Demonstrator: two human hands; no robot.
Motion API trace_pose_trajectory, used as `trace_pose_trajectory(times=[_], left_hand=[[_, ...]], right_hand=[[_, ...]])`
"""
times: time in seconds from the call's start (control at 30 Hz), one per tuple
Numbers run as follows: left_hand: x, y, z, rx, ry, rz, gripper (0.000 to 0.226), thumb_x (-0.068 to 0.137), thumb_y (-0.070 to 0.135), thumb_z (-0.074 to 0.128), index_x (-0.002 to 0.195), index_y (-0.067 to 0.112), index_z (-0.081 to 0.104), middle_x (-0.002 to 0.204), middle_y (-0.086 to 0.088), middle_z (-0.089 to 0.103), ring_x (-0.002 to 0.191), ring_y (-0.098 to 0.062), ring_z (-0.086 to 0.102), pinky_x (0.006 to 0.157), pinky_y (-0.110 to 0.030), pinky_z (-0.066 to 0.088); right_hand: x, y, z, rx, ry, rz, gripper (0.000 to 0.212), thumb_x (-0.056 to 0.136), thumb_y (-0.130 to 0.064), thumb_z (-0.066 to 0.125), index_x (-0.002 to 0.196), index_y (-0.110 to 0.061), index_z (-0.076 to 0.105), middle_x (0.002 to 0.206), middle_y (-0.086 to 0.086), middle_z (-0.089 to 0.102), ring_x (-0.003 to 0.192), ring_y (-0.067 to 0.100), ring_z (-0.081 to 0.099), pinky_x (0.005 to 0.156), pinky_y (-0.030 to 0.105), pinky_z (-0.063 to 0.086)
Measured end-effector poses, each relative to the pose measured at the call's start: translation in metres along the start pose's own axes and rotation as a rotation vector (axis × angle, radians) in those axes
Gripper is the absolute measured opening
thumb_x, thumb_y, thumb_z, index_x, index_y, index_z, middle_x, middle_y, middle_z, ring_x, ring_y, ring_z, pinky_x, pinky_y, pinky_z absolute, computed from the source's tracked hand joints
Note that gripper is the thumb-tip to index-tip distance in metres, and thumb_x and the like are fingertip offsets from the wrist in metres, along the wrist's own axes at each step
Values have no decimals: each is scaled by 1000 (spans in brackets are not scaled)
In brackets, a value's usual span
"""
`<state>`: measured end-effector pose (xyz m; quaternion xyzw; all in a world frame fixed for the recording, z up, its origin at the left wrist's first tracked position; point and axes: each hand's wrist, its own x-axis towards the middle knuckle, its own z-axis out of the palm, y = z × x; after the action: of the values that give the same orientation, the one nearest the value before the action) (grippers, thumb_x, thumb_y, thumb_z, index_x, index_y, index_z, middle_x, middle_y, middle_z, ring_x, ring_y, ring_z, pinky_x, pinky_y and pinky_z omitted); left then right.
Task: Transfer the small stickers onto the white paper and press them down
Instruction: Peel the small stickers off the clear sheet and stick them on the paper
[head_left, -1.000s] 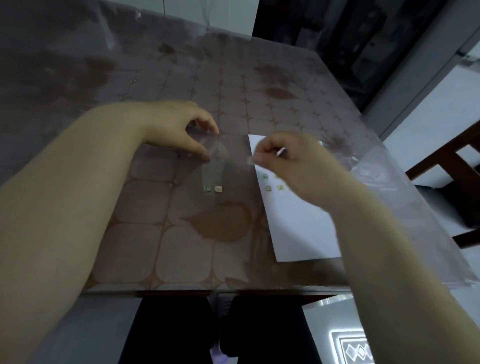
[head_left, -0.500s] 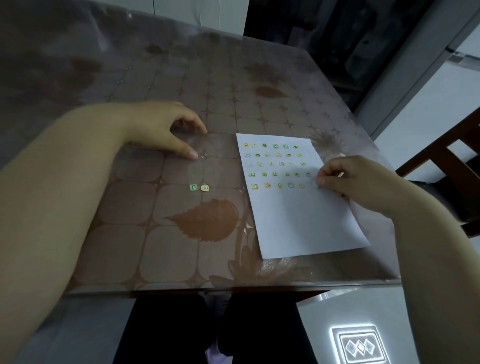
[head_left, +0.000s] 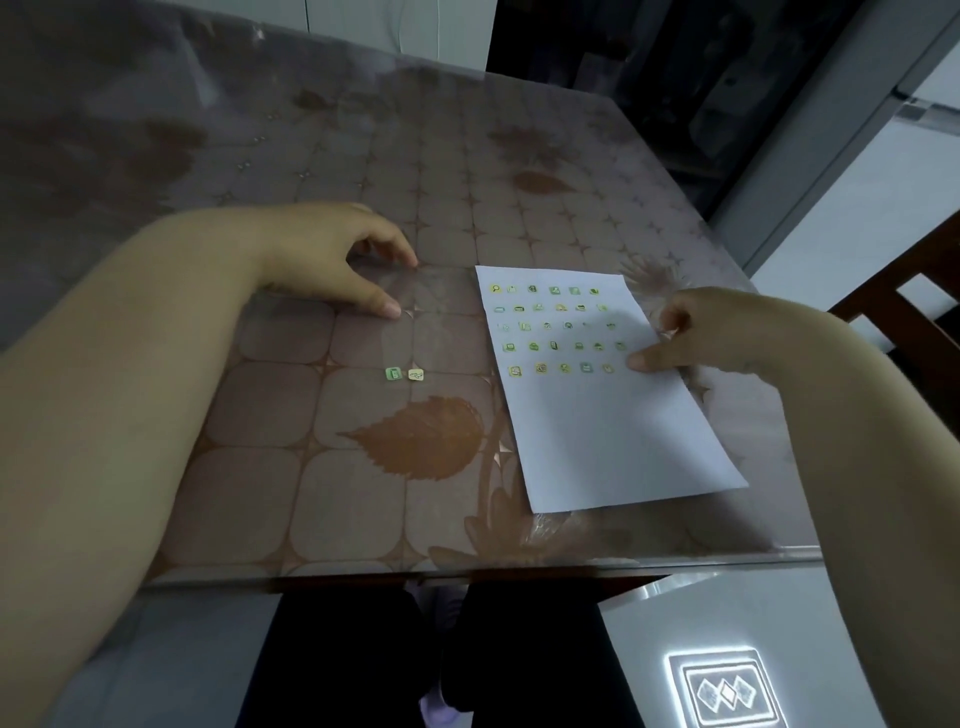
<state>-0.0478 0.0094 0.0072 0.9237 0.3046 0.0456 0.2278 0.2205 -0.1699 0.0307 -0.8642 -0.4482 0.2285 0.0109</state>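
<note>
The white paper (head_left: 613, 431) lies on the table's right half, with several rows of small stickers (head_left: 555, 327) stuck on its upper part. My right hand (head_left: 711, 332) rests at the paper's right edge, fingers curled, one fingertip pressed on the paper at the right end of the bottom row; whatever is under that tip is hidden. My left hand (head_left: 332, 260) pinches the top corner of a clear backing sheet (head_left: 436, 322) lying flat to the left of the paper. Two small stickers (head_left: 404, 374) sit side by side on that sheet.
The table (head_left: 260, 467) has a brown tile-and-leaf cloth under a clear cover, and its front edge runs just below the paper. A wooden chair (head_left: 914, 312) stands past the right edge. My dark-clothed legs show under the table.
My right hand left the clear sheet, crossed over the paper to the right and set a fingertip down at the end of the bottom sticker row. My left hand stayed on the sheet.
</note>
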Motion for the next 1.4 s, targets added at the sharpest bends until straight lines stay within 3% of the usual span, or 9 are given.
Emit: trace_pose_trajectory(times=[0.13,0.23,0.33,0.63,0.83,0.93,1.03,1.17,1.4], left_hand=[[1,-2,-1,-2,-4,9,50,66,34,75,112,30,57,112,5,49,106,-11,46,89,-20,31],[0,-6,-1,3,-12,14,49,65,38,75,110,33,57,111,7,49,104,-10,47,89,-20,31],[0,-5,-1,10,-26,16,56,59,52,71,110,38,55,113,9,48,107,-10,47,95,-25,36],[-4,1,-2,87,-114,-6,88,42,69,64,123,45,39,128,8,39,119,-9,36,105,-27,30],[-4,1,0,89,-98,-7,84,49,63,70,124,43,39,127,8,39,120,-11,36,105,-28,31],[-3,0,0,88,-90,0,84,50,61,71,125,42,39,128,7,39,119,-10,35,100,-24,28],[-3,1,0,77,-96,7,81,54,55,74,126,40,39,128,7,39,118,-10,35,96,-20,26],[-4,1,0,61,-110,-20,84,50,60,71,125,42,39,128,9,38,118,-9,34,98,-23,27],[-5,1,0,55,-111,-27,91,41,67,65,125,41,40,129,9,38,121,-11,35,101,-24,27]], right_hand=[[-12,-25,-3,-202,95,-92,37,71,-47,72,83,-19,50,89,-6,52,78,15,49,66,28,33],[-35,-66,26,102,126,-414,24,76,-43,69,81,-24,55,79,-7,54,66,11,51,61,27,40],[-49,-103,58,162,137,-594,11,80,-34,66,82,-24,64,77,-8,57,64,5,51,61,24,43],[-43,-119,83,406,219,-503,4,74,-25,74,74,-22,72,63,-9,59,56,3,51,53,12,38],[-48,-130,83,155,176,-520,12,87,-22,57,82,-17,66,86,4,67,82,22,62,76,33,50],[-53,-111,66,290,182,-550,14,88,-23,57,74,-23,59,73,-9,57,62,3,53,57,10,39],[-57,-74,45,432,229,-468,15,90,-24,55,76,-20,59,70,-12,55,50,-5,47,48,5,35],[-57,-50,53,358,91,-380,17,89,-24,58,73,-24,61,52,-30,54,48,-12,45,47,2,33],[-56,-55,64,373,134,-346,17,86,-22,61,70,-23,64,59,-10,49,55,5,42,49,5,34]])
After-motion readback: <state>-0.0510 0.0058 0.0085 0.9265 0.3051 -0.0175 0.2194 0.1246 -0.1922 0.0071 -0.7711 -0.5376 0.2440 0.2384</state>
